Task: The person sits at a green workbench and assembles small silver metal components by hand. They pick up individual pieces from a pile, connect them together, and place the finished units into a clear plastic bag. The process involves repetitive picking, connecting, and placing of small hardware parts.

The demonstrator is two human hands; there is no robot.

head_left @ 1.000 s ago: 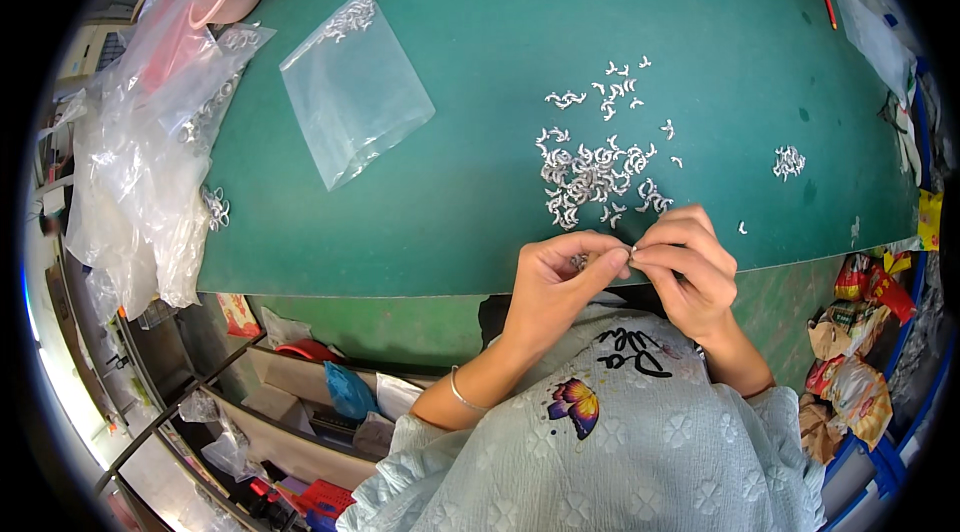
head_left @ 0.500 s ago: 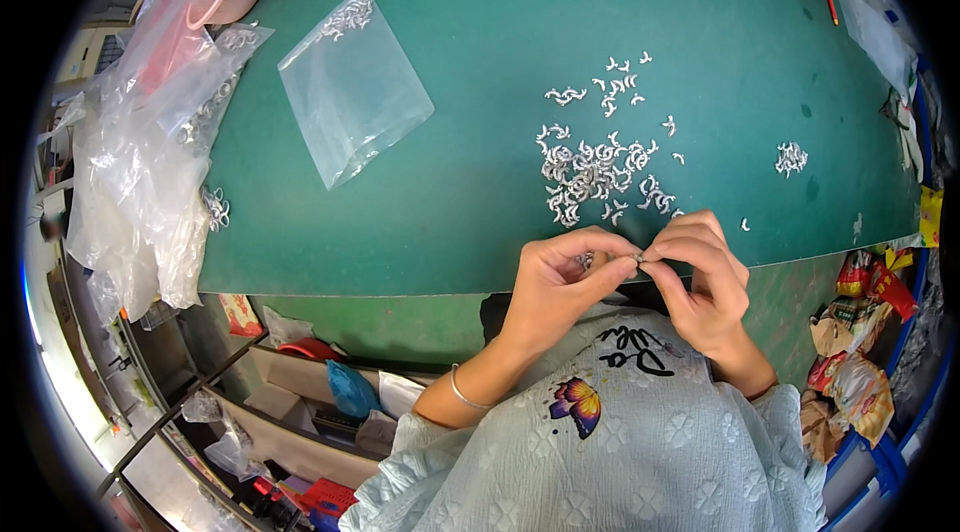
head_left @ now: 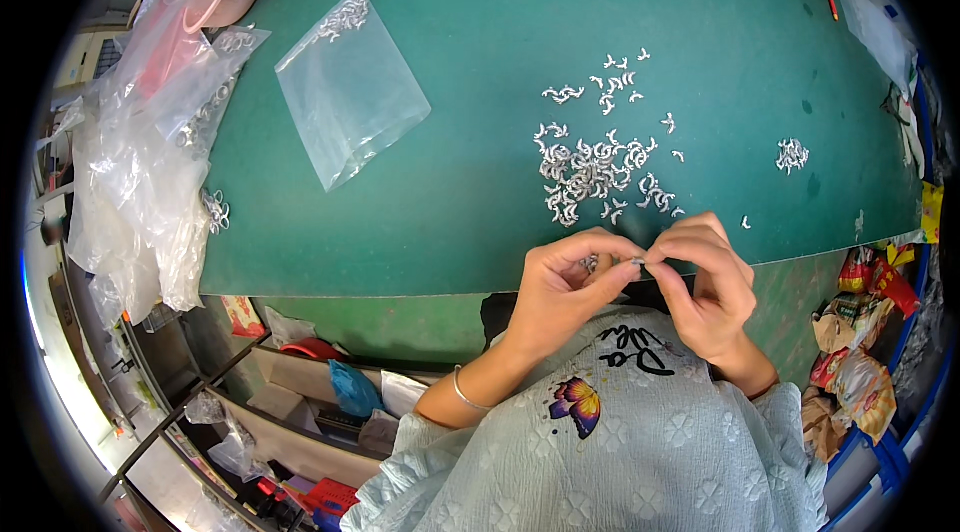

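- crumpled clear plastic bags (head_left: 140, 182) slump over the left edge of my smooth green worktop (head_left: 480, 132), against a pink plastic basket (head_left: 232, 0).
- a flat clear plastic bag (head_left: 365, 97) lies apart from them, small silvery pieces gathered at its far corner.
- my left hand (head_left: 558, 294) has thumb and forefinger pinched narrow on a tiny silvery metal piece (head_left: 638, 261); more silvery bits show inside its curled fingers.
- just beyond my hands, a loose pile of small curved silvery metal pieces (head_left: 590, 172) spreads on the worktop.
- my right hand (head_left: 715, 284) pinches that same tiny piece from the other side, above the worktop's near edge.
- farther right, a small heap of silvery metal pieces (head_left: 792, 156) sits alone.
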